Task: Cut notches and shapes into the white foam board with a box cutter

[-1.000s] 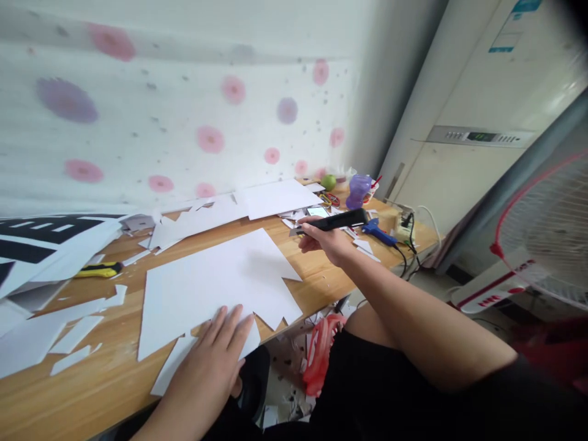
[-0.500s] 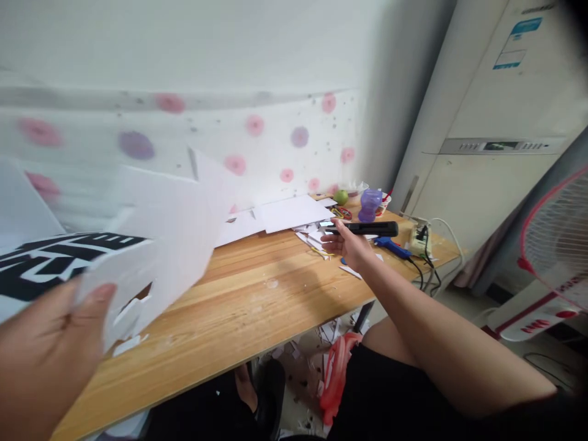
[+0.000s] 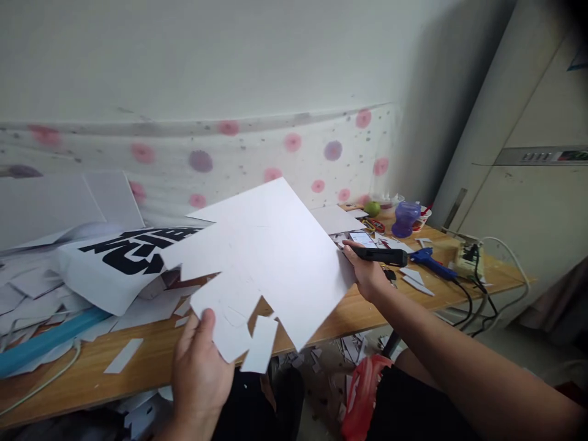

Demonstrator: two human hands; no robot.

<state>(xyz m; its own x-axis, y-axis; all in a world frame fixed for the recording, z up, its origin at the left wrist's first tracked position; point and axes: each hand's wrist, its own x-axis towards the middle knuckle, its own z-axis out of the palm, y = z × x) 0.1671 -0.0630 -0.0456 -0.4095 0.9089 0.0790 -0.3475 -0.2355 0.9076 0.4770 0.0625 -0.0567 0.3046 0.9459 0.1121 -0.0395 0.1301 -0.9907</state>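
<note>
A large white board with jagged cut-outs is held up over the wooden table. My left hand grips its lower left corner, thumb on top. At the board's right edge is my right hand, its fingers closed around a black utility knife that points left. Whether those fingers also pinch the board is unclear. Left of the board lies a white sheet with bold black characters, partly covered by it.
Paper scraps and a blue strip cover the left. At right are a phone, a purple cup, a blue glue gun, a power strip with cables and a green fruit.
The view has turned left. The white board has swung from the left to the middle, flatter now, and my left hand came with it. My right hand, still with the knife, is now at the board's edge.
</note>
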